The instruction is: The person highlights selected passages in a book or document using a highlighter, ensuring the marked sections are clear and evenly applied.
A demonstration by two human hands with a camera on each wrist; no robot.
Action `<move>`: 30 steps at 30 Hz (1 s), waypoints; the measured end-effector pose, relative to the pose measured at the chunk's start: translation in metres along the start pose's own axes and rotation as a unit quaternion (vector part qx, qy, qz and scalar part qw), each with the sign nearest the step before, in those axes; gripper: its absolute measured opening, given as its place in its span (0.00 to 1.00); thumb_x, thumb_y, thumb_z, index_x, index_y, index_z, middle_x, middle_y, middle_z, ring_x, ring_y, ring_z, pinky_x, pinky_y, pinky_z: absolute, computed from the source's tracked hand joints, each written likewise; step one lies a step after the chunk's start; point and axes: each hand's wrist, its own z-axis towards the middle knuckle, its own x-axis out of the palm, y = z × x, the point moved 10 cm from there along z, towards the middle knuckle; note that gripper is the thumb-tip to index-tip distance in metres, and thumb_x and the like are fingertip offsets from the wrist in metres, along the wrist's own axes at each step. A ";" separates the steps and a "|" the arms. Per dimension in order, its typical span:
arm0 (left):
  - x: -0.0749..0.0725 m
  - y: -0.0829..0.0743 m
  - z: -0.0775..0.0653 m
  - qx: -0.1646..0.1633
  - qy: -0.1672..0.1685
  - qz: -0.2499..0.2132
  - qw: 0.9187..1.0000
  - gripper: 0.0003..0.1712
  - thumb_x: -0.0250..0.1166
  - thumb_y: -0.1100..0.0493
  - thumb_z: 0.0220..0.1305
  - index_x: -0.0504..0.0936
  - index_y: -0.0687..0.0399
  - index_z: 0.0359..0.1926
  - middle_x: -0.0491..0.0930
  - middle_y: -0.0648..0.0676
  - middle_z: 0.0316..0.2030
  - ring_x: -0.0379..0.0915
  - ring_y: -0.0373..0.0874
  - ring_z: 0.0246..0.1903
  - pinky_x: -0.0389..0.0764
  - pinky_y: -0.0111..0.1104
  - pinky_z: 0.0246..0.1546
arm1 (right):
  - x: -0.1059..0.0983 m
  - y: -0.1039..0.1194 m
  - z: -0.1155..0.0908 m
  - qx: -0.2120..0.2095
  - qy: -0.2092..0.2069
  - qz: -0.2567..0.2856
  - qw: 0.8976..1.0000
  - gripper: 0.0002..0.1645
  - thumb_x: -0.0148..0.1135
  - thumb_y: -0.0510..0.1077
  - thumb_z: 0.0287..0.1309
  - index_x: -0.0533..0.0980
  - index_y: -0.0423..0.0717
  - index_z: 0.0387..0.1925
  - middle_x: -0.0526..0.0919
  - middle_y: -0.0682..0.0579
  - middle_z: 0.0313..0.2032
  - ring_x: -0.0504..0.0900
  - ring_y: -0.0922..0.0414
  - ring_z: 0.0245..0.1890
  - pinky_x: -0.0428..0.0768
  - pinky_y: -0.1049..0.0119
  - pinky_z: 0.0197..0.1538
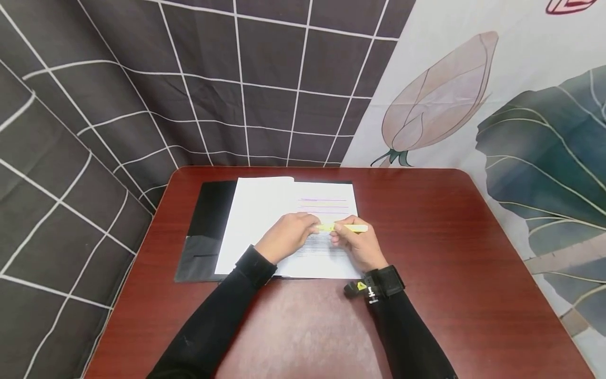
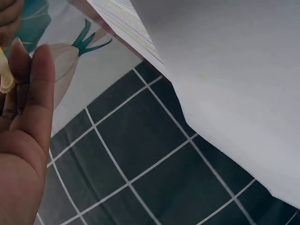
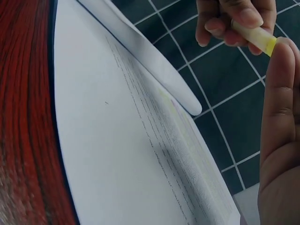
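A yellow highlighter (image 1: pixel 358 228) is held level between the two hands, above the printed page of an open book (image 1: pixel 258 210). My left hand (image 1: pixel 290 235) pinches its left end, where the right wrist view shows a pale, translucent part (image 3: pixel 255 35), apparently the cap. The right hand (image 1: pixel 361 245) grips the yellow barrel between thumb and fingers. Whether the cap is fully seated cannot be made out. Purple and yellow lines (image 1: pixel 324 206) mark the upper part of the right page; the left page looks blank.
Beneath the book lies a black folder (image 1: pixel 201 226) on a reddish-brown table (image 1: pixel 426 231). Grey gridded cloth (image 1: pixel 270 63) hangs behind and to the left, with flower-printed cloth (image 1: pixel 435 100) at the right. Black straps circle both wrists.
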 end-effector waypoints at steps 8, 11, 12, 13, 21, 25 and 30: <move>-0.001 -0.007 0.000 0.021 -0.018 0.009 1.000 0.11 0.71 0.59 0.80 0.91 0.60 0.55 0.96 0.56 0.48 0.94 0.50 0.48 0.92 0.44 0.58 | 0.000 0.001 -0.002 0.004 -0.007 0.021 1.000 0.06 0.68 0.35 0.79 0.82 0.44 0.40 0.93 0.58 0.31 0.91 0.66 0.31 0.92 0.72 0.40; 0.004 -0.002 -0.003 0.016 -0.004 -0.001 1.000 0.11 0.71 0.58 0.81 0.91 0.60 0.56 0.96 0.56 0.48 0.93 0.49 0.47 0.92 0.45 0.58 | 0.001 -0.005 -0.001 0.024 0.010 0.014 1.000 0.06 0.69 0.36 0.80 0.83 0.45 0.41 0.92 0.58 0.30 0.91 0.66 0.32 0.92 0.72 0.41; 0.005 0.000 -0.003 0.014 0.001 -0.006 1.000 0.12 0.71 0.58 0.81 0.91 0.60 0.56 0.95 0.56 0.48 0.92 0.49 0.47 0.91 0.45 0.58 | 0.001 -0.006 -0.001 0.029 0.017 0.010 0.999 0.04 0.68 0.37 0.81 0.84 0.43 0.42 0.92 0.58 0.30 0.91 0.66 0.32 0.92 0.72 0.41; 0.005 0.002 -0.004 0.012 0.005 -0.006 1.000 0.12 0.71 0.57 0.81 0.91 0.59 0.56 0.95 0.55 0.48 0.91 0.48 0.46 0.91 0.44 0.58 | 0.000 -0.007 -0.001 0.033 0.022 0.008 0.999 0.05 0.66 0.37 0.82 0.84 0.40 0.44 0.92 0.58 0.31 0.91 0.66 0.32 0.92 0.72 0.41; 0.001 0.021 -0.002 -0.036 0.016 -0.025 0.999 0.12 0.75 0.59 0.78 0.91 0.58 0.57 0.95 0.55 0.48 0.83 0.46 0.40 0.90 0.42 0.53 | -0.023 0.005 0.000 0.019 0.018 -0.114 0.993 0.15 0.65 0.33 0.78 0.84 0.19 0.53 0.93 0.55 0.37 0.90 0.63 0.32 0.91 0.71 0.41; 0.003 0.024 -0.005 -0.058 0.027 -0.037 0.997 0.14 0.77 0.60 0.76 0.91 0.58 0.58 0.95 0.57 0.49 0.84 0.46 0.41 0.91 0.43 0.56 | -0.021 0.004 -0.003 0.021 0.054 -0.192 0.980 0.15 0.71 0.33 0.74 0.87 0.24 0.53 0.93 0.48 0.37 0.86 0.62 0.32 0.87 0.71 0.39; 0.001 0.023 -0.005 -0.059 0.014 -0.041 0.997 0.14 0.78 0.58 0.74 0.91 0.55 0.56 0.95 0.56 0.50 0.88 0.46 0.43 0.92 0.43 0.57 | -0.016 0.005 -0.005 0.015 0.085 -0.289 0.953 0.16 0.77 0.35 0.68 0.92 0.35 0.55 0.95 0.40 0.39 0.77 0.59 0.28 0.73 0.70 0.29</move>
